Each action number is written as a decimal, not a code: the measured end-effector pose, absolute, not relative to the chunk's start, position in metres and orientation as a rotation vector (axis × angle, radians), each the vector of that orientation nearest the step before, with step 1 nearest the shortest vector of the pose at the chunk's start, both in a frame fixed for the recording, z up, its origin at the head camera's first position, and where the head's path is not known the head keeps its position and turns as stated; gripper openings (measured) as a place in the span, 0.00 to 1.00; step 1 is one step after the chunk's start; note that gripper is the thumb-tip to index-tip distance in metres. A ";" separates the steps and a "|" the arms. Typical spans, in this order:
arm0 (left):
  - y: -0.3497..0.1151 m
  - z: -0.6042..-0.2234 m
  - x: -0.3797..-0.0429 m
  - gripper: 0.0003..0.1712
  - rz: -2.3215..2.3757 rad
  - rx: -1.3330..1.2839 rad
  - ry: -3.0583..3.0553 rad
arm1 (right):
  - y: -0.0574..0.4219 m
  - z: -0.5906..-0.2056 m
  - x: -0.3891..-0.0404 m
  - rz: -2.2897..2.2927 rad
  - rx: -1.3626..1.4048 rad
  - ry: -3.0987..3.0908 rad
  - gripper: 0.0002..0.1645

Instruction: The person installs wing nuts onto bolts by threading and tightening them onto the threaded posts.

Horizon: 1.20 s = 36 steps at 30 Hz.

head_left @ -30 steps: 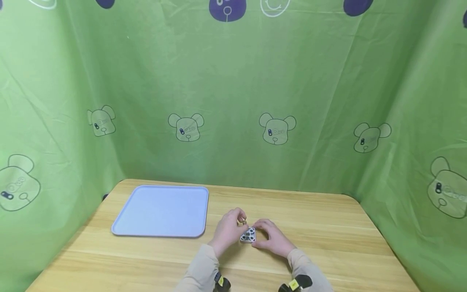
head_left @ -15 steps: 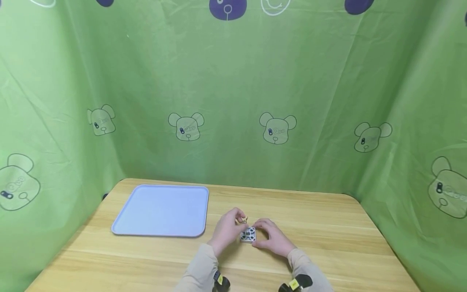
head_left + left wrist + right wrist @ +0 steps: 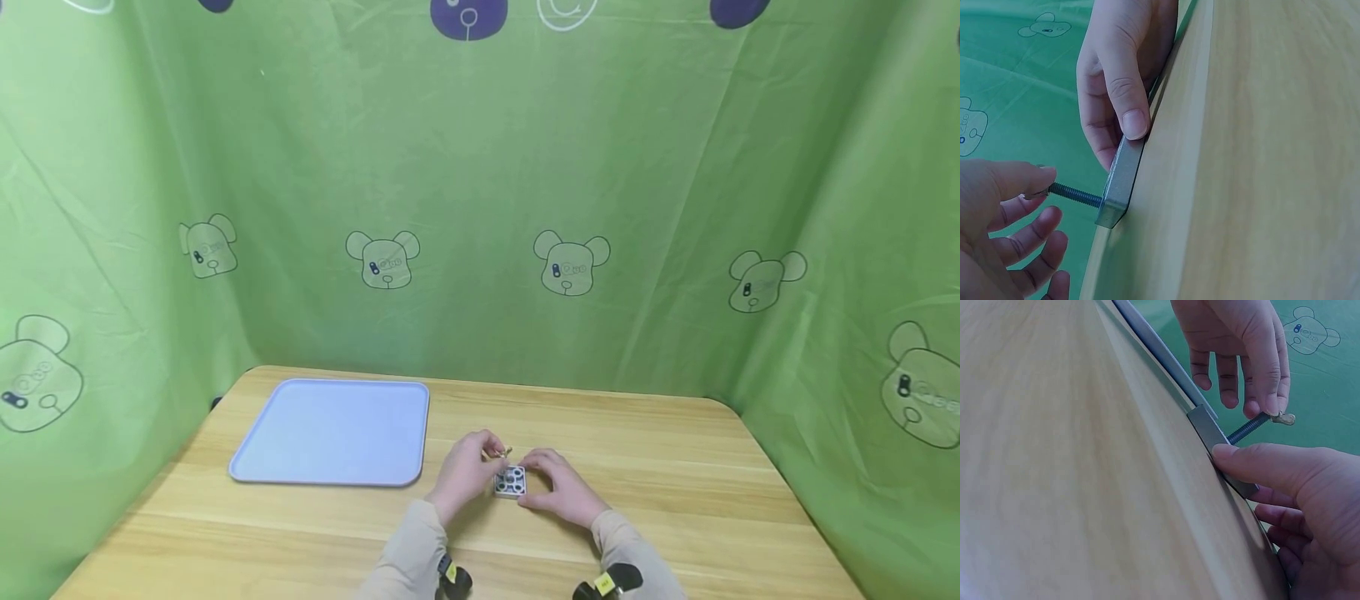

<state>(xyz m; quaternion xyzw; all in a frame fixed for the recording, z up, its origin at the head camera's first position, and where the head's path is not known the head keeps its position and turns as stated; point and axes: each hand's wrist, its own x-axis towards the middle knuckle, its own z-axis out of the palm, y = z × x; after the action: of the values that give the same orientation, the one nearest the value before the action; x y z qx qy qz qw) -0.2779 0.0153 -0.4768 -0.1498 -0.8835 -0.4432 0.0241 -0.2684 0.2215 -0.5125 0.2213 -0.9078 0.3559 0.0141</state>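
Observation:
A small square metal block point(image 3: 511, 490) with several round holes lies flat on the wooden table. My right hand point(image 3: 558, 492) grips its right side, thumb at the near edge and fingers at the far edge. From the block's face stands a dark threaded wing bolt point(image 3: 1075, 194), its tip at the block. The bolt's brass-coloured, wing-like head point(image 3: 1285, 418) pokes out past the fingertips of my left hand point(image 3: 468, 471), which pinches it between thumb and forefinger. In the left wrist view the other fingers of the left hand are loosely bent, off the block.
A pale blue rectangular tray point(image 3: 330, 433) lies on the table point(image 3: 660, 450) to the left of the hands. A green curtain point(image 3: 480, 167) with bear prints surrounds the table at the back and sides.
The brass-coloured bolt head has turned between my left fingertips, and the left fingers have shifted slightly. The block and my right hand have stayed in place.

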 end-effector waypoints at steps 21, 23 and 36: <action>0.015 -0.475 -0.278 0.08 -1.302 -0.563 -2.762 | 0.222 -0.514 -0.271 1.143 0.687 -2.816 0.35; 0.015 -0.475 -0.278 0.09 -1.305 -0.569 -2.760 | 0.222 -0.514 -0.271 1.147 0.686 -2.817 0.35; 0.011 -0.465 -0.277 0.19 -1.383 -0.502 -2.751 | 0.221 -0.510 -0.268 1.110 0.677 -2.826 0.35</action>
<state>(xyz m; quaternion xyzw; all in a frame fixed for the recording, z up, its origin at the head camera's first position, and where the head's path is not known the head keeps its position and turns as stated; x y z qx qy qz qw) -0.2773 0.0109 -0.4647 -0.1609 -0.8818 -0.4433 0.0109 -0.2677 0.2215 -0.5098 0.2177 -0.9084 0.3567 0.0152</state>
